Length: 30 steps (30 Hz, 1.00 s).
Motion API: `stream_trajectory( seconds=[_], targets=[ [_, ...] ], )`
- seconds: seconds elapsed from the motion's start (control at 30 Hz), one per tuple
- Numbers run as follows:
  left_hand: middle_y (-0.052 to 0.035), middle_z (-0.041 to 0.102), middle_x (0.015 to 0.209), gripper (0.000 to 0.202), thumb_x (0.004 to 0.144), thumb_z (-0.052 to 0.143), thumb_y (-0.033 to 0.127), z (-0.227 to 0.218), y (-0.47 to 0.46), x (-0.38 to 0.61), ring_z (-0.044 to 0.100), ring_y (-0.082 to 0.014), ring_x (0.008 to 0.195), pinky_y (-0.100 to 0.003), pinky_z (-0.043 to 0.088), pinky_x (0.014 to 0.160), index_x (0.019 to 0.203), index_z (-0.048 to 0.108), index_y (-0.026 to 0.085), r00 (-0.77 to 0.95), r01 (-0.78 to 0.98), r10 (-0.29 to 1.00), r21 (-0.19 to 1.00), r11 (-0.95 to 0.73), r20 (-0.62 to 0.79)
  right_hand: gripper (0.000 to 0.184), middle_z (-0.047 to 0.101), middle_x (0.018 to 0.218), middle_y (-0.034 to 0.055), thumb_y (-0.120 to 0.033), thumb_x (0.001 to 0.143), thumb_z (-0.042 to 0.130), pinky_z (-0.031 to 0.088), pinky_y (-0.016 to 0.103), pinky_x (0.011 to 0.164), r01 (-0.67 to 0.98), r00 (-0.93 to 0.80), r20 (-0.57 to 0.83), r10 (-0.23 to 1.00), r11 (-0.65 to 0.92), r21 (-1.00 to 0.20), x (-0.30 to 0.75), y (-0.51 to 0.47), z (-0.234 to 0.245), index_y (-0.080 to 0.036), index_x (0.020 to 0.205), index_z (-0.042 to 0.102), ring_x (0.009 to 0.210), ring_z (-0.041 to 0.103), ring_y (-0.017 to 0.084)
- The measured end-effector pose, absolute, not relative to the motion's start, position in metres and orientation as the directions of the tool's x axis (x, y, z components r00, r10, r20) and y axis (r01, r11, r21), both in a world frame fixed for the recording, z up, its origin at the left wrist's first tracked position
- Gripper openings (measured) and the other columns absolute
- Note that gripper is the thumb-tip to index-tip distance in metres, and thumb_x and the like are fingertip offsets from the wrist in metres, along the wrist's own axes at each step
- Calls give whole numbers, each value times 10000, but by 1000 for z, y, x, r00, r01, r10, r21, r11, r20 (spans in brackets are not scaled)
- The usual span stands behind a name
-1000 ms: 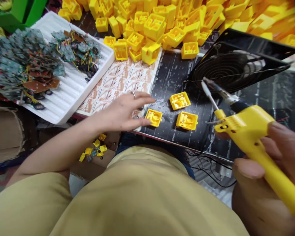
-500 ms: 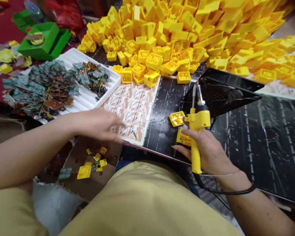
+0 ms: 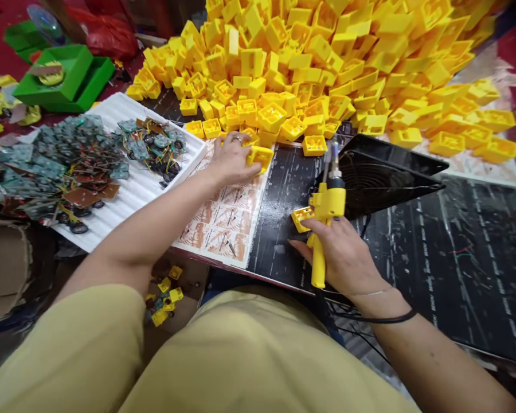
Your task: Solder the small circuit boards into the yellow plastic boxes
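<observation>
My left hand [image 3: 231,159] reaches forward to the foot of a big heap of yellow plastic housings [image 3: 327,63] and closes its fingers on one yellow housing [image 3: 260,157]. My right hand [image 3: 343,258] grips a yellow soldering gun [image 3: 324,218] upright, tip pointing away from me. Another yellow housing [image 3: 300,218] lies on the black mat just left of the gun, and the hand's fingers rest beside it.
A white foam tray [image 3: 129,189] with several small circuit boards [image 3: 69,160] sits at left. A printed label sheet [image 3: 227,212] lies beside the black mat [image 3: 456,241]. A black fan [image 3: 378,172] stands behind the gun. Green bins [image 3: 64,77] are at far left; a cardboard box [image 3: 172,292] with small parts sits below.
My left hand moved forward from the table's near edge to the heap and took hold of a housing. The right hand with the soldering gun shifted slightly left and nearer.
</observation>
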<state>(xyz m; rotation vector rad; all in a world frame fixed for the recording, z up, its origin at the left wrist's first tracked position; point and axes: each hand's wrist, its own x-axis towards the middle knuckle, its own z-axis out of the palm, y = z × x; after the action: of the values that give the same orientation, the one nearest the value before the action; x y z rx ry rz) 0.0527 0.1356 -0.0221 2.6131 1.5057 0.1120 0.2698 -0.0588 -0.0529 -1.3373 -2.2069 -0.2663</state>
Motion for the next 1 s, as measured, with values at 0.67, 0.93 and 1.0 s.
stream_trajectory(
  seconds=[0.67, 0.93, 1.0],
  targets=[
    [-83, 715, 1003, 411, 802, 532, 235, -17, 44, 7, 658, -220, 888, -349, 515, 822, 1164, 706, 149, 641, 676, 754, 359, -644, 143, 416, 607, 821, 59, -499, 906, 636, 482, 369, 755, 867, -365, 517, 774, 485, -114, 234, -66, -50, -184, 1157, 533, 750, 580, 227],
    [43, 635, 610, 611, 846, 549, 323, 2, -2, -11, 603, -151, 539, -233, 421, 551, 1441, 484, 200, 571, 778, 802, 427, -462, -174, 305, 652, 925, 28, -261, 922, 583, 494, 366, 927, 692, -529, 474, 704, 681, -239, 247, -75, -48, -209, 1200, 471, 897, 638, 188],
    [0, 688, 658, 552, 905, 489, 362, -2, -13, -7, 662, -192, 604, -255, 437, 558, 1424, 507, 174, 534, 838, 808, 285, -465, -251, 393, 646, 908, 71, -375, 899, 649, 484, 462, 936, 760, -469, 485, 738, 617, -204, 248, -78, -48, -176, 1202, 500, 874, 634, 246]
  ],
)
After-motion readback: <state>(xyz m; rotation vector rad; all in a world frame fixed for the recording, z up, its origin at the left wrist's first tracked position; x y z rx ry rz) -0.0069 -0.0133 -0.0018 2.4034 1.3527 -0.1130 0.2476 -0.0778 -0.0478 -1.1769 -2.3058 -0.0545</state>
